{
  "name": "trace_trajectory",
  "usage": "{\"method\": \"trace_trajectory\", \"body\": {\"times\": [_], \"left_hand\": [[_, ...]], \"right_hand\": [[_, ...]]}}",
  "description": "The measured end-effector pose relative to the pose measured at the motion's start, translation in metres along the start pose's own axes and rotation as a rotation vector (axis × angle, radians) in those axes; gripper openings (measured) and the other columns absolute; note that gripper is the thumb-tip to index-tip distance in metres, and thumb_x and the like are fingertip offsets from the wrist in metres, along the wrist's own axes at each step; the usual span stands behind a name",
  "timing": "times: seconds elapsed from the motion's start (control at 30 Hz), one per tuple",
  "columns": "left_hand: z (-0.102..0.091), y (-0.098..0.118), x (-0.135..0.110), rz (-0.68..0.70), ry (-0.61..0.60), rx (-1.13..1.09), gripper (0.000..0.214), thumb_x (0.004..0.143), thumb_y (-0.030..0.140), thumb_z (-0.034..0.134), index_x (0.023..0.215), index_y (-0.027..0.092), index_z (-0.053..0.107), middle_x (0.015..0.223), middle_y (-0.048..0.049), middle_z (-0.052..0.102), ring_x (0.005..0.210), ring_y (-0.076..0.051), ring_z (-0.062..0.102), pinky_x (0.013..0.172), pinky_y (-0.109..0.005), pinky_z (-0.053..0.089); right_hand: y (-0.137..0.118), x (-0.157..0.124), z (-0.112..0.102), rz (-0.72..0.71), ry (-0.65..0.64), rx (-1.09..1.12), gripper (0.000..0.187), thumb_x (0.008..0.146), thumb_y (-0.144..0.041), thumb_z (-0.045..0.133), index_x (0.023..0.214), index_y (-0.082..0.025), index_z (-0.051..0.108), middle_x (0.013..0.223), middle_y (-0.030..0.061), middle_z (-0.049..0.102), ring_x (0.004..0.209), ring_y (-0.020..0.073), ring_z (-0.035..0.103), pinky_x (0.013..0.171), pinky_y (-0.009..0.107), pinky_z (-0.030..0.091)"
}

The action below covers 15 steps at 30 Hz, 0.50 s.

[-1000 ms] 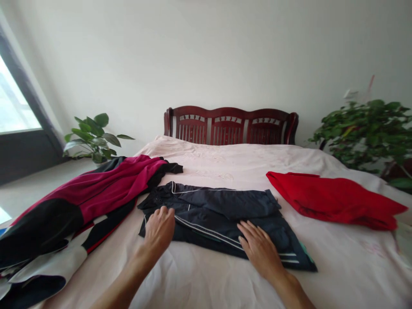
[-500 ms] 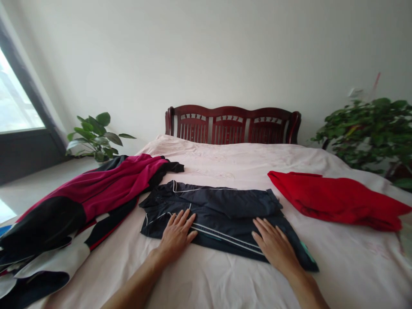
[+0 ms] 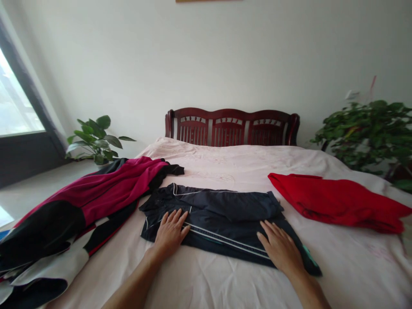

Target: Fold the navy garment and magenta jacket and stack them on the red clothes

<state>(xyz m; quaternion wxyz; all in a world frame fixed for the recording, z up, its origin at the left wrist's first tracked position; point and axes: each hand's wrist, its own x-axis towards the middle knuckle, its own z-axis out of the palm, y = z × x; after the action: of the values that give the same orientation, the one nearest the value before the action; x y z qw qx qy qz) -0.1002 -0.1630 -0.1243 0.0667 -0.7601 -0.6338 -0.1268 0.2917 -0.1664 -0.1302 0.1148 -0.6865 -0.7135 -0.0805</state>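
Dark navy trousers (image 3: 222,206) with white piping lie folded on the bed in front of me. My left hand (image 3: 170,234) rests flat on their left part, fingers stretched out over the cloth. On the right part lies my right hand (image 3: 281,246), also flat with its fingers extended, near the white stripes. A bit of green shows at the trousers' lower right corner. Neither hand grips the cloth.
A magenta and black garment (image 3: 119,184) with other clothes sprawls at the left. Folded red clothing (image 3: 334,201) lies to the right. The pink bedsheet (image 3: 219,161) reaches a dark wooden headboard (image 3: 228,126). Potted plants (image 3: 96,139) stand on both sides.
My left hand has slid a little to the left over the trousers, and my right hand slightly to the right. The view has tilted up a little.
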Motion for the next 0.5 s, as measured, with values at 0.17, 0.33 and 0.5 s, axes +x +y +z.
{"method": "trace_trajectory", "body": {"times": [0.17,0.33,0.5], "left_hand": [[0.000,0.000,-0.001,0.009,0.011,0.025,0.051,0.097,0.046,0.042,0.145,0.028,0.046,0.150,-0.0067,0.049,0.139,-0.027,0.043,0.117,-0.049,0.027],[0.002,-0.001,-0.001,0.018,0.019,0.014,0.050,0.098,0.043,0.042,0.145,0.027,0.047,0.149,-0.0081,0.049,0.139,-0.028,0.044,0.116,-0.051,0.027],[0.002,-0.001,-0.001,0.029,0.022,0.016,0.050,0.098,0.042,0.042,0.145,0.026,0.048,0.149,-0.0092,0.050,0.138,-0.029,0.045,0.115,-0.051,0.028]], "right_hand": [[-0.002,-0.002,-0.004,0.003,0.006,0.014,0.056,0.095,-0.044,0.035,0.138,-0.015,0.055,0.145,0.0102,0.053,0.136,0.0290,0.045,0.112,0.046,0.034],[-0.007,-0.003,-0.013,0.015,-0.023,0.024,0.055,0.096,-0.042,0.035,0.139,-0.014,0.055,0.146,0.0104,0.052,0.137,0.0288,0.044,0.114,0.045,0.033],[-0.010,-0.004,-0.016,0.023,-0.024,0.023,0.054,0.097,-0.041,0.036,0.139,-0.014,0.054,0.146,0.0105,0.051,0.137,0.0287,0.044,0.113,0.045,0.033]]}}
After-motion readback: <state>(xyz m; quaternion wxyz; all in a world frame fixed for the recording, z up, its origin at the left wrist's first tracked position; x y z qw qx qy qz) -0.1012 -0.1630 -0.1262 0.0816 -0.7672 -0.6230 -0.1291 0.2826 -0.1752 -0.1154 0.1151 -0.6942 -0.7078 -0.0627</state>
